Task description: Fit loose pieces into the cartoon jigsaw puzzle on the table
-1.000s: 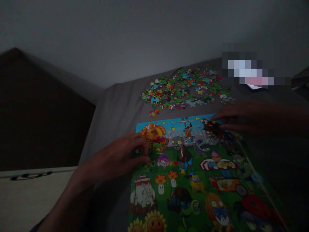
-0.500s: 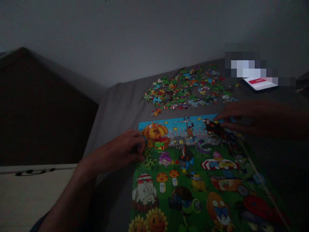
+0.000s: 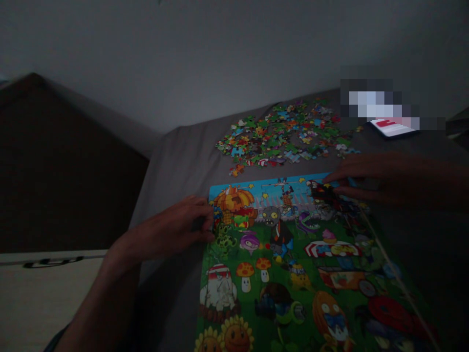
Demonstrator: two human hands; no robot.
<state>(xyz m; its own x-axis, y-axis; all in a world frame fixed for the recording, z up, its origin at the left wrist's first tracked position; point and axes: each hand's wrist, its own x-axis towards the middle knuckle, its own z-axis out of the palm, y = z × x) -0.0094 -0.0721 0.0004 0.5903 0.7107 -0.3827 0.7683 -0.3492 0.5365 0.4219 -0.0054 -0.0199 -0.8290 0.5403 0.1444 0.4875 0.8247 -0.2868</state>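
Note:
A colourful cartoon puzzle board (image 3: pixel 293 264) lies flat on a grey cloth-covered surface (image 3: pixel 183 156) in dim light. My left hand (image 3: pixel 172 230) rests at the board's left edge, fingers curled against the side near an orange pumpkin picture. My right hand (image 3: pixel 366 181) lies flat on the board's upper right corner, fingers stretched out and pointing left. Beyond the board sits a heap of loose puzzle pieces (image 3: pixel 286 134). Neither hand visibly holds a piece.
A phone (image 3: pixel 394 128) with a lit screen lies at the back right, beside a blurred patch. A dark wooden panel (image 3: pixel 62 161) stands on the left, and a pale surface (image 3: pixel 40 288) lies below it. A plain wall rises behind.
My left hand has slid back to the left, off the picture and onto the board's edge. The right hand has stayed at the upper right corner. The view shifted slightly.

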